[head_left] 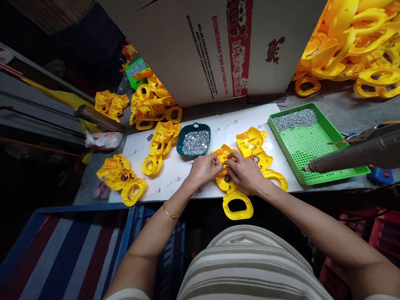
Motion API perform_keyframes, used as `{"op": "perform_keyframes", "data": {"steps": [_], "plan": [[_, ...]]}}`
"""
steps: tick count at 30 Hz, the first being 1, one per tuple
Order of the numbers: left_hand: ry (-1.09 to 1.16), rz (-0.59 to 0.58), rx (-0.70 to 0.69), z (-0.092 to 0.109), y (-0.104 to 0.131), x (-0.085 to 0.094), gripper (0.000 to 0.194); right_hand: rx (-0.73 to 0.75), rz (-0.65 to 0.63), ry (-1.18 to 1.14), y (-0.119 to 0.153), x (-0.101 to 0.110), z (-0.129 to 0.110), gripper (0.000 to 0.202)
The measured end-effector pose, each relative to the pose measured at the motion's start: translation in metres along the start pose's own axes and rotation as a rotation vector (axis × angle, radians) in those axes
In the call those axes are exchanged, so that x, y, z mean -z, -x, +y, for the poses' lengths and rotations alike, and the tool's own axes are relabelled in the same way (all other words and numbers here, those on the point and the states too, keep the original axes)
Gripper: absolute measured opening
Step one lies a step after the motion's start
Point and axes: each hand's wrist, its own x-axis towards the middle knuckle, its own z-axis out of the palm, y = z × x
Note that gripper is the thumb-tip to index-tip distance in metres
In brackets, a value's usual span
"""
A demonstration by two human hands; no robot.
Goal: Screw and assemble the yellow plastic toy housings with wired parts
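Both my hands meet over a yellow plastic shell [224,183] with a round metal piece in it and an oval ring part at its near end. My left hand [204,170] has thumb and fingers pinched together at the shell's upper left. Close beside it, my right hand [245,171] is closed, fingertips bent down onto the shell. What the fingertips pinch is too small to make out. Just right of my right hand lies another yellow shell [250,141], partly covered by it. A dark teal bowl [178,146] of small metal screws stands beyond my left hand.
On the right, a green perforated tray [328,143] holds small metal pieces; a grey powered-screwdriver-like tool [353,156] overhangs it. More yellow shells [118,173] lie left. A cardboard box [200,54] stands behind the white sheet [168,179]. A blue crate [125,233] is at lower left.
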Motion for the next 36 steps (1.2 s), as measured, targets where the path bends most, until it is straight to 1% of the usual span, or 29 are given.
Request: {"op": "perform_keyframes", "data": {"steps": [6,8,11,12,14,16,19,22,26,31,33,36], "plan": [[-0.04,0.009,-0.048,0.0,0.001,0.0,0.014,-0.016,-0.013,-0.002,0.002,-0.001,0.0,0.032],[-0.022,0.004,-0.049,-0.002,0.0,0.0,0.013,-0.016,-0.004,-0.021,0.002,-0.002,0.0,0.033],[0.01,0.016,-0.032,-0.006,0.0,0.001,0.004,-0.011,0.013,-0.064,0.001,-0.003,0.001,0.034],[0.026,0.027,-0.02,-0.008,0.0,0.001,0.007,-0.01,0.016,-0.072,0.0,-0.003,0.001,0.034],[0.113,0.049,0.019,-0.012,0.0,-0.001,0.018,-0.017,0.018,-0.074,0.0,-0.002,0.001,0.034],[0.3,0.044,0.079,-0.014,0.0,-0.004,0.025,-0.03,0.019,-0.06,-0.001,-0.001,0.001,0.035],[0.643,-0.022,0.166,-0.013,0.0,-0.007,0.03,-0.072,0.041,-0.041,-0.001,0.001,0.001,0.035],[0.85,-0.07,0.215,-0.008,0.001,-0.007,0.031,-0.126,0.066,-0.056,-0.003,0.003,0.001,0.034],[0.958,-0.087,0.239,-0.002,0.004,-0.006,0.027,-0.147,0.034,-0.129,-0.01,0.007,0.001,0.032],[1.02,-0.086,0.214,-0.004,0.006,-0.013,0.024,-0.204,-0.01,-0.227,-0.018,0.01,0.004,0.021],[1.05,-0.07,0.214,-0.006,0.005,-0.017,0.025,-0.218,-0.015,-0.255,-0.02,0.011,0.006,0.018],[1.104,-0.054,0.226,-0.008,0.004,-0.021,0.033,-0.205,-0.01,-0.261,-0.02,0.012,0.008,0.019]]}}
